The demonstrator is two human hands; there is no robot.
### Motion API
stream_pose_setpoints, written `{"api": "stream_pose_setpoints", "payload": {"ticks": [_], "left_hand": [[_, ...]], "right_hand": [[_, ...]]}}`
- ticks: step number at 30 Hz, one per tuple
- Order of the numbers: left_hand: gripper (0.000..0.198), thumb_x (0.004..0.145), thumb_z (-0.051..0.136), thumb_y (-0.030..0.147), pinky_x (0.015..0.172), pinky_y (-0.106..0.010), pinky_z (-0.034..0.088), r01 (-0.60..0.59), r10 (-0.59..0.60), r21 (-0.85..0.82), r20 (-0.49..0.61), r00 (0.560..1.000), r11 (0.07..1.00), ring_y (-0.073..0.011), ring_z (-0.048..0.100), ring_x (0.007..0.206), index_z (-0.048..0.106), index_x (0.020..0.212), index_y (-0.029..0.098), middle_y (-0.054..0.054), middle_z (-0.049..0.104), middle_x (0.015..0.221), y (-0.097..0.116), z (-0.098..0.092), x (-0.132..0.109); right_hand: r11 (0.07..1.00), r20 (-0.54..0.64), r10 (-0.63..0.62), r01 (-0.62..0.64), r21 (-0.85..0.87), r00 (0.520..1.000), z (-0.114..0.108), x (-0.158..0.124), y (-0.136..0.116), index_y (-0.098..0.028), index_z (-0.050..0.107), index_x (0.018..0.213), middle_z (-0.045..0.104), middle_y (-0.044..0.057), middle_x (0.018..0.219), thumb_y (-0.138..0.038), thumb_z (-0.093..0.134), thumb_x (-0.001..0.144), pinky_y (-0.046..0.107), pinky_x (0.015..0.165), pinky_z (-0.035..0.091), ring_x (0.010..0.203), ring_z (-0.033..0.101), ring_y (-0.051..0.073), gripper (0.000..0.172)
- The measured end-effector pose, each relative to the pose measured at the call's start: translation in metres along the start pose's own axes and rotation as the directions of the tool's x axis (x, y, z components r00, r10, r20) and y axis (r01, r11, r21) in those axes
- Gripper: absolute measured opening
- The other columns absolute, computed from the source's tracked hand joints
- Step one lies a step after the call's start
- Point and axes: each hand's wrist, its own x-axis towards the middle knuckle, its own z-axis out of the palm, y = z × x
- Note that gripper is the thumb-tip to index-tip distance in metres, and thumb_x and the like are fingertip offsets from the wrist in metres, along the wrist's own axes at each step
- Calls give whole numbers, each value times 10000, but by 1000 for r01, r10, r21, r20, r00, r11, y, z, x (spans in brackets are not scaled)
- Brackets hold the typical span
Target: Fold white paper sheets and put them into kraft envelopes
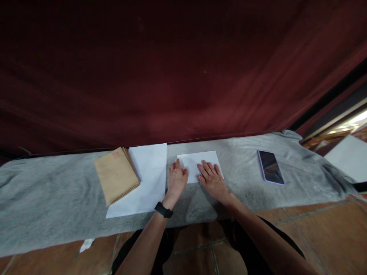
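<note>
Under hands — paper; leftward — envelopes, contents hidden.

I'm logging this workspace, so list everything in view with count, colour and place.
Red fabric: one, dark red, behind
Grey cloth: one, grey, beneath the papers
Brown paper stack: one, sheets uncountable, left
Large white paper: one visible, partly under stack
Small white paper: one visible, under both hands
Phone: one, black screen, purple edge, right
White panel: one, far right
Floor tiles: several, orange-brown, below
White scrap: one, lower left
Wristband: one, black, left wrist
Left hand: one, bare, centre
Right hand: one, bare, right of centre
</note>
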Motion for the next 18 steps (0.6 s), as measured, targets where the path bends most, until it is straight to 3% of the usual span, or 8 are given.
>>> {"api": "stream_pose_setpoints", "payload": {"ticks": [5,10,18], "left_hand": [[614,867,608,252,1040,-426,477,37,-39,-85,-18,999,996,-285,602,1126,465,1445,103,-151,612,1174,-3,-1,-1],[698,801,632,132,1050,-420,497,78,-83,-182,-17,996,980,-266,605,1122,441,1472,142,-144,529,1267,-8,-1,2],[704,741,651,28,1169,-433,408,80,-77,-292,23,997,953,-275,538,1266,518,1421,155,-119,535,1268,-10,0,5]], "right_hand": [[1000,-12,2,-2,-2,1000,1,0,0,-212,416,1557,379,106,1625,-417,371,1071,548,1228,228,1486,377,314,529],[1000,-44,18,-18,-9,999,4,0,2,-207,421,1555,393,119,1615,-418,392,1067,522,1216,264,1480,390,307,532],[996,-56,63,-66,-55,996,5,0,15,-161,430,1548,414,151,1598,-428,387,1064,495,1192,304,1468,405,316,555]]}}
